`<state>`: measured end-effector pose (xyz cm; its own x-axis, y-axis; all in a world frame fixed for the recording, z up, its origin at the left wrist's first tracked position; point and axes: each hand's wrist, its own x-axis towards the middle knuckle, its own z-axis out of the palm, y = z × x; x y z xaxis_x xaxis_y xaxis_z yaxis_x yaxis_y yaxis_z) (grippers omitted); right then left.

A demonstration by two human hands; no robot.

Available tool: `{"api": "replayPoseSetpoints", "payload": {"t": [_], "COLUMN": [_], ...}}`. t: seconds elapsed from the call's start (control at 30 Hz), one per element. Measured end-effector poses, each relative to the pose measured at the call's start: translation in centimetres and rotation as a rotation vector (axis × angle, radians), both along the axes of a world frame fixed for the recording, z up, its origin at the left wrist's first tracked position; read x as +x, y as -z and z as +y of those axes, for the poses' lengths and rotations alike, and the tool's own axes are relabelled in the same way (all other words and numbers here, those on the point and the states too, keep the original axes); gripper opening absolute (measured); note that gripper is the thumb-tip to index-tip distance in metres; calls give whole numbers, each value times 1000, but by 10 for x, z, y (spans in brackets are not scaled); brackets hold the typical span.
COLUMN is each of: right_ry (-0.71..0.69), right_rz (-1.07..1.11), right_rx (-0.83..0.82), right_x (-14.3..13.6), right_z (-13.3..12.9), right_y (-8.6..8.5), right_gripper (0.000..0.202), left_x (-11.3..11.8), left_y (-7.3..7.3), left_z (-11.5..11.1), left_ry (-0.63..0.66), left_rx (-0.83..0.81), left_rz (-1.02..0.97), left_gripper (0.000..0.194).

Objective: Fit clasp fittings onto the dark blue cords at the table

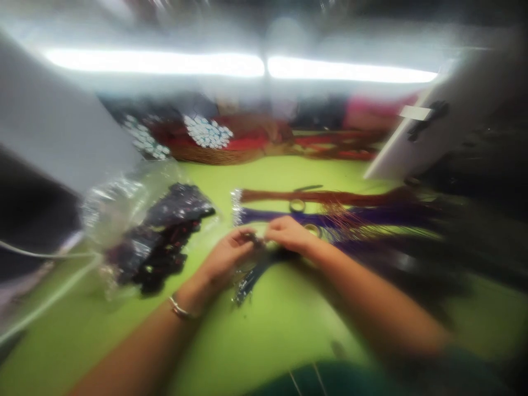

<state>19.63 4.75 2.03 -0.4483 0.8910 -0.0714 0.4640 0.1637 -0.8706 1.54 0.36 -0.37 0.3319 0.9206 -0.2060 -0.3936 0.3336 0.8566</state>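
My left hand (226, 254), with a bracelet at the wrist, is closed with thumb and fingers pinching a small dark part (256, 240), which looks like a connector. Fingers pressed together, my right hand (291, 235) meets it from the right. Whatever lies in the right fingertips is too small and blurred to name. Below both hands lies a bundle of dark wires (253, 276) with shiny tips. Just beyond them, a purple-blue wire bundle (272, 216) and a reddish-brown wire bundle (268, 196) run to the right, their left ends tipped in silver-white.
On the left, a clear plastic bag (109, 206) spills black parts (179, 206) onto the green table (272, 341). Two tape rolls (297, 205) sit by the wires. More wire bundles (231, 154) with white ends (208, 133) line the back. A panel (406, 129) stands right.
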Motion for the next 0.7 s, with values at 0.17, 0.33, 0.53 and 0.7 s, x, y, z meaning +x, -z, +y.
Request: {"api": "replayPoseSetpoints", "payload": {"t": [0.17,0.33,0.53,0.7], "right_ry": [-3,11,13,-59], "right_rz": [-1,-42,-47,-3], "right_rx": [-12,-62,-174,-158], "right_x": [0,-1,-1,1], "right_z": [0,-2,-3,-4], "right_y": [-2,-5,-8,-6], "right_gripper": [19,16,16,18], "left_x": [0,1,0,0], "left_y": [2,5,12,12], "left_z": [-1,-2,1,1], "left_ry": [-11,-73,-115,-73], "left_rx": [25,79,159,197], "left_rz": [17,96,212,282], "left_gripper": [32,31,32,32]}}
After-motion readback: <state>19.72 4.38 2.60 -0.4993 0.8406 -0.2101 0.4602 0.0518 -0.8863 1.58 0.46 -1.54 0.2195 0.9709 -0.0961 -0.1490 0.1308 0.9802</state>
